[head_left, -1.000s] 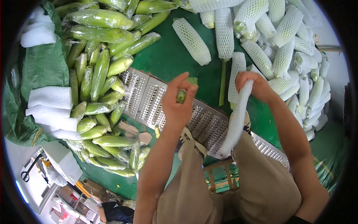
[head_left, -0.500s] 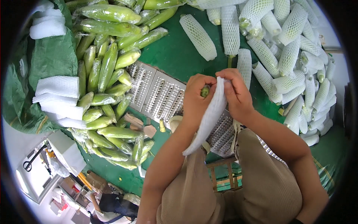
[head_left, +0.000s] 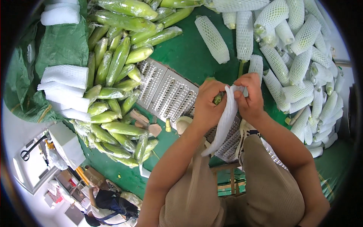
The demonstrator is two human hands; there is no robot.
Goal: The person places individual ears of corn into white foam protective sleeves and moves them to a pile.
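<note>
My left hand point(head_left: 209, 99) is closed around an ear of corn point(head_left: 217, 99) in its green husk. Only one end of the ear and a bit of green beyond the knuckles show. A white foam net sleeve point(head_left: 222, 128) hangs flattened between my hands, down toward my knees. With its fingertips, my right hand point(head_left: 249, 94) pinches the upper end of that sleeve, which is stretched sideways between both hands. My left thumb lies by the sleeve's edge.
Plastic-wrapped ears of corn point(head_left: 119, 60) are piled at left, beside stacked foam sleeves point(head_left: 64, 81) on green sacking. Corn in foam nets point(head_left: 302, 56) is heaped at right. A perforated metal sheet point(head_left: 168, 89) lies ahead of my feet. Another person point(head_left: 115, 204) is at lower left.
The upper end of the foam sleeve has been drawn out toward my right hand, and my fingertips are slightly farther apart. The whole view has shifted a little.
</note>
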